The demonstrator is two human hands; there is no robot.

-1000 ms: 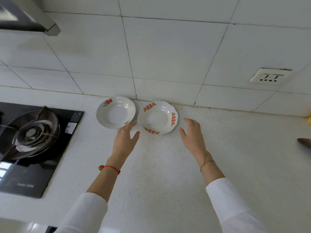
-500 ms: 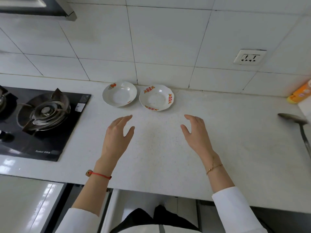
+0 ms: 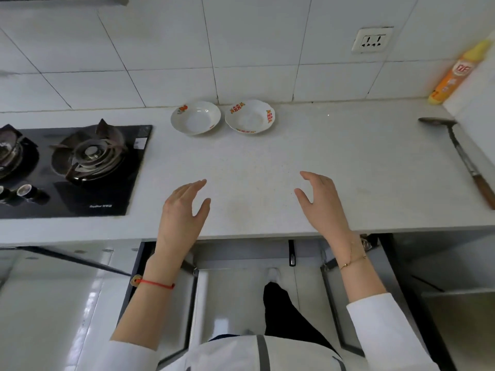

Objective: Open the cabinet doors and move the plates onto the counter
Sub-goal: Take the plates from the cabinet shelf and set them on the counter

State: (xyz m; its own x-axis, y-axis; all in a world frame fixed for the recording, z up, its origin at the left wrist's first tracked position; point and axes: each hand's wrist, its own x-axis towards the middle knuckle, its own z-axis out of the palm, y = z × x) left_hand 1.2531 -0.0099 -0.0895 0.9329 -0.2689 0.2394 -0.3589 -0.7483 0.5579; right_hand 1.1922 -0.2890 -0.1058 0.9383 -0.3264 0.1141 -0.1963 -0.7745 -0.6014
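Plates [image 3: 223, 117]: side by side, far on counter [image 3: 334, 162].
Left hand [image 3: 183, 212]: fingers relaxed, empty.
Right hand [image 3: 322, 203]: fingers loosely curved, empty.

White sleeves [image 3: 380, 319]; red string bracelet [image 3: 156, 283] left wrist, gold chain bracelet [image 3: 352, 261] right; dark trousers [image 3: 284, 311].

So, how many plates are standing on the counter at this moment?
2. One plate sits near the wall beside the stove; the other plate is just to its right. Both hands are empty. More plates may be hidden in the cabinet below.
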